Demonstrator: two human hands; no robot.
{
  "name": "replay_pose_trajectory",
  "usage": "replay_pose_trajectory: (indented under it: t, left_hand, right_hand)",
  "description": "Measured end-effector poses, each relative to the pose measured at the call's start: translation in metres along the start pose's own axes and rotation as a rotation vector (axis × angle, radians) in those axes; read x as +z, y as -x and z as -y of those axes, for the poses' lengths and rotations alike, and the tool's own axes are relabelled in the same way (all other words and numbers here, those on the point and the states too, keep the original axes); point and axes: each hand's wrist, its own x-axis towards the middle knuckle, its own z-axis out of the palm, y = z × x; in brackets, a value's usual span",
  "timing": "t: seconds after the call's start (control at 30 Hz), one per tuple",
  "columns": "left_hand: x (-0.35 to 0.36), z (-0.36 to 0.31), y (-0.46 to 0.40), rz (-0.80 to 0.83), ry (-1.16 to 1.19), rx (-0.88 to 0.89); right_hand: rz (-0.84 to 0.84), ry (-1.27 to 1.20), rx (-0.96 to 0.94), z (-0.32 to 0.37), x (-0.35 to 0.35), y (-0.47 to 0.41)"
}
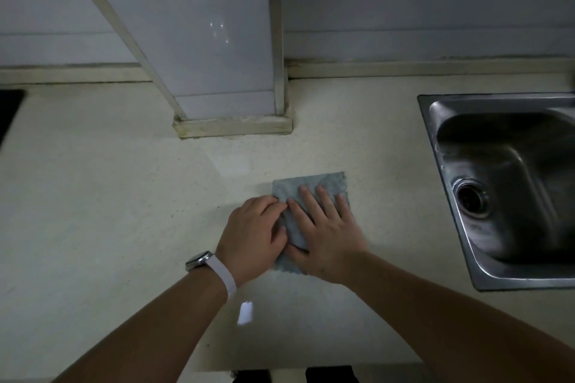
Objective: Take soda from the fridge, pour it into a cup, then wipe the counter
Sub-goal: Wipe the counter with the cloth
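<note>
A folded grey-blue cloth (306, 186) lies flat on the pale speckled counter (109, 196), in the middle of the view. My right hand (326, 236) presses down on it with straight, spread fingers. My left hand (252, 236), with a watch on its wrist, rests at the cloth's left edge, its fingers curled over that edge. No soda or cup is in view.
A steel sink (504, 190) is set into the counter at the right. A white tiled column (224, 71) stands on the counter at the back, just beyond the cloth. A dark hob corner (9, 109) shows at the far left. The counter's front edge runs along the bottom.
</note>
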Motion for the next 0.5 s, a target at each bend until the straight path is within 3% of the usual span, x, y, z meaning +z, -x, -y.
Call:
replay_pose_trajectory:
  t: [0.2,0.37,0.5]
  left_hand:
    - [-0.012,-0.002,-0.043,0.008,0.031,-0.079]
    - [-0.012,-0.010,-0.064,0.157,-0.063,-0.087]
    - [-0.017,-0.021,-0.071,0.221,-0.097,-0.101]
  right_hand:
    - [-0.130,-0.084,0.119,-0.038,-0.037,-0.020]
    - [0.058,-0.056,0.068,-0.066,-0.059,-0.040]
    - [0.109,-0.038,0.031,-0.071,-0.064,-0.041]
